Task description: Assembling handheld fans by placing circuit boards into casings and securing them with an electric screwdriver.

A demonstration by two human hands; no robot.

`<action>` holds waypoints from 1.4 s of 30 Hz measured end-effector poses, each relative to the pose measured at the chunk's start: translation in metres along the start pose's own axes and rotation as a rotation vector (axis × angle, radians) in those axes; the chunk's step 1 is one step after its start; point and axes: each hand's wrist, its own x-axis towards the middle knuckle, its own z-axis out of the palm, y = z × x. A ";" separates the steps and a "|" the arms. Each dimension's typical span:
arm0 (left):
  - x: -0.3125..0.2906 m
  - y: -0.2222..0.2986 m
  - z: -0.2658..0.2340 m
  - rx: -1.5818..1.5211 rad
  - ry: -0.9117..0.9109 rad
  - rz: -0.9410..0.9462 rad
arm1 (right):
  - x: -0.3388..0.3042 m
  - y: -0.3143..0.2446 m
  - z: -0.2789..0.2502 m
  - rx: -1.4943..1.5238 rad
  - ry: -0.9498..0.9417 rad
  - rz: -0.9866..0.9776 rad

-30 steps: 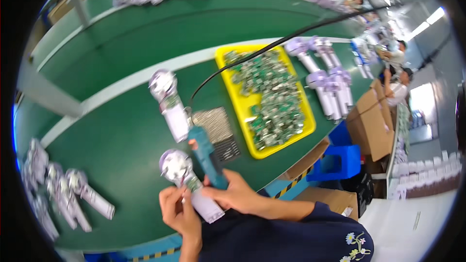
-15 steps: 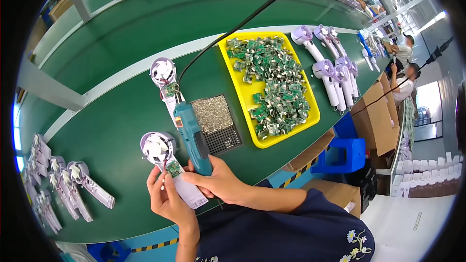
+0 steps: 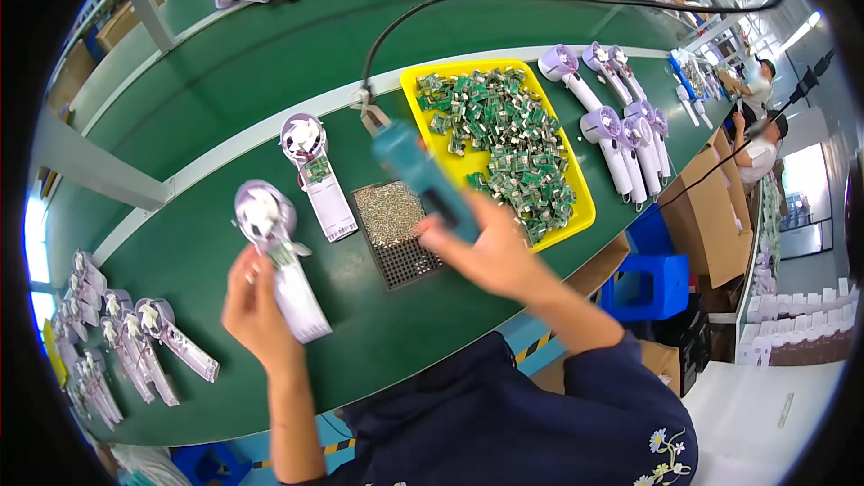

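Note:
My left hand [image 3: 256,310] grips an opened lavender-and-white handheld fan [image 3: 301,301] by its side, just below the round fan head. A small green circuit board shows in its handle, partly behind my fingers. My right hand [image 3: 495,247] is closed around a teal electric screwdriver [image 3: 423,175], blurred by motion, above the screw tray [image 3: 409,265]. The screwdriver's black cord runs from its far end off to the upper right. Another opened fan [image 3: 328,207] lies on the green table between the held fan and the screw tray, its circuit board facing up.
A yellow tray [image 3: 463,165] full of green circuit boards stands right of the screw tray. Several fans [image 3: 621,139] lie beyond it; several opened ones [image 3: 135,337] lie at far left. Metal posts [image 3: 103,166] rise along the table's far edge. A blue stool [image 3: 652,286] stands at right.
My right hand has lifted the screwdriver away from the fans, up and to the right. My left hand has moved left with its fan, apart from the right hand.

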 end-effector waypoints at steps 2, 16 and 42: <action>0.037 -0.005 -0.004 0.024 -0.027 0.019 | 0.020 0.010 -0.044 -0.302 0.070 0.057; 0.082 -0.048 0.019 0.004 -0.147 0.005 | 0.052 0.037 -0.065 -0.740 -0.166 -0.082; -0.076 0.008 0.016 -0.438 -0.532 -0.269 | -0.042 -0.019 0.040 0.247 -0.171 -0.018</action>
